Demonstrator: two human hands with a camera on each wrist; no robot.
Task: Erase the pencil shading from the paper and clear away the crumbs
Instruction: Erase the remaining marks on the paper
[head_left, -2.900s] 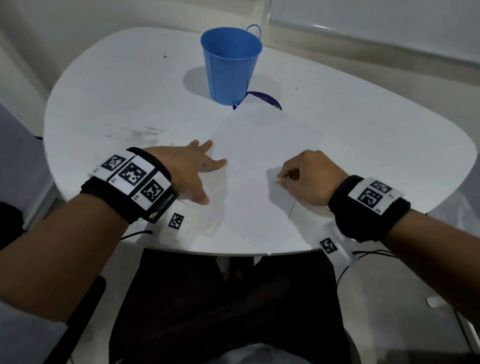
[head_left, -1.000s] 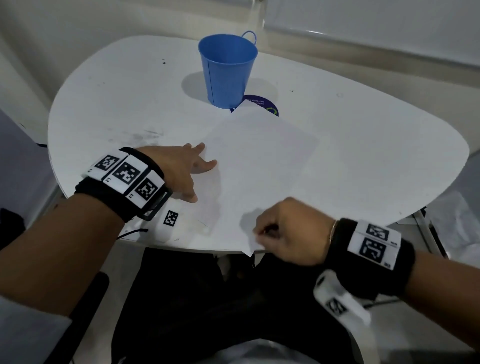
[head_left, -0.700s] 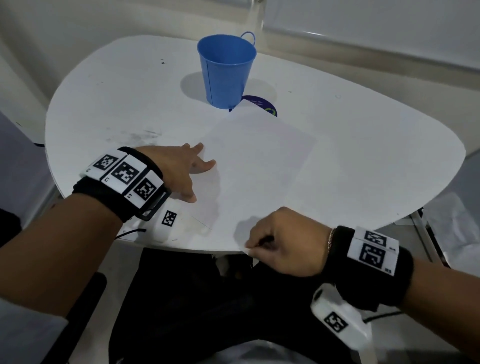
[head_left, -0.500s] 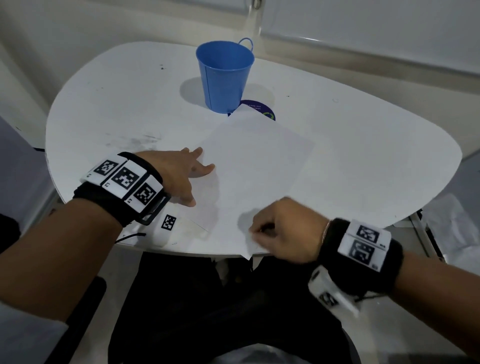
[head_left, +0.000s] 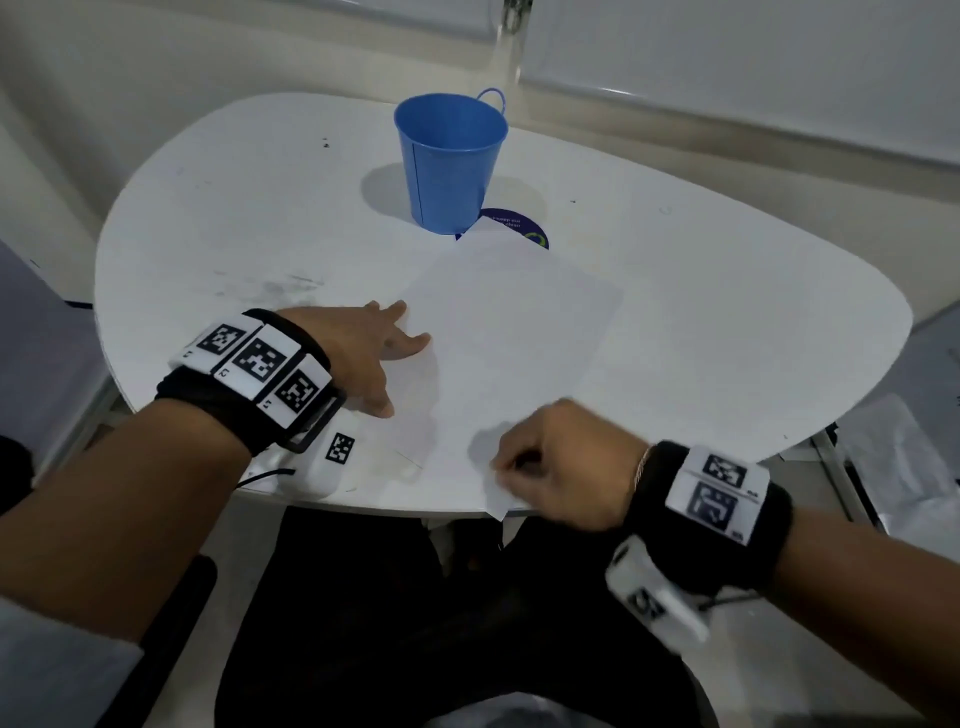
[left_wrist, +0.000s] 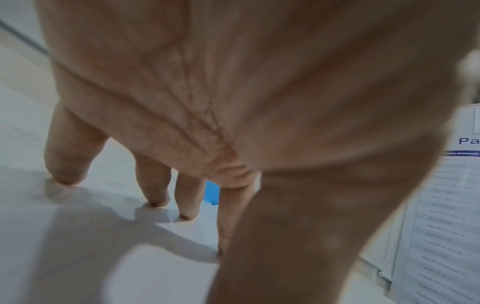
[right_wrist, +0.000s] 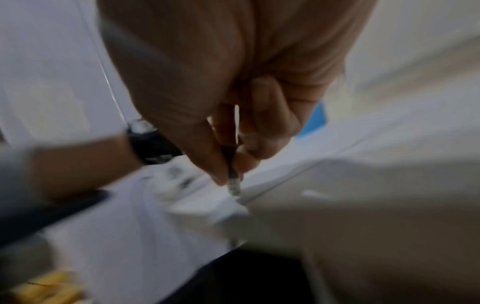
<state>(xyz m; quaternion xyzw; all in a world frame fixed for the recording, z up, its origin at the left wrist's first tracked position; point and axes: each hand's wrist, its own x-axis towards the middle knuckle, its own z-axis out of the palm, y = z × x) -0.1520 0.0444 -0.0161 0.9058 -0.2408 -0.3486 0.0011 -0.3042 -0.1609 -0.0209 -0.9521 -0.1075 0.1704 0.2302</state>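
A white sheet of paper (head_left: 509, 332) lies slanted on the white table (head_left: 727, 312) and looks plain in the head view. Its near corner (right_wrist: 207, 207) juts past the table's front edge. My left hand (head_left: 400, 358) lies flat with spread fingers (left_wrist: 155, 185) pressing on the sheet's left edge. My right hand (head_left: 506, 467) is curled at that near corner. In the right wrist view its thumb and fingers pinch a thin dark eraser stick with a pale grey tip (right_wrist: 234, 186), and the tip touches the paper. This view is blurred.
A blue metal bucket (head_left: 449, 161) stands at the far side of the table, just beyond the sheet's far corner. A dark round sticker (head_left: 514, 223) lies beside it. Grey smudges (head_left: 291, 286) mark the table left of the paper. My dark-clothed lap (head_left: 415, 623) is below the front edge.
My right hand has come down from the sheet's middle to its near corner at the table edge and has shifted slightly there over the last second. The left hand has stayed put.
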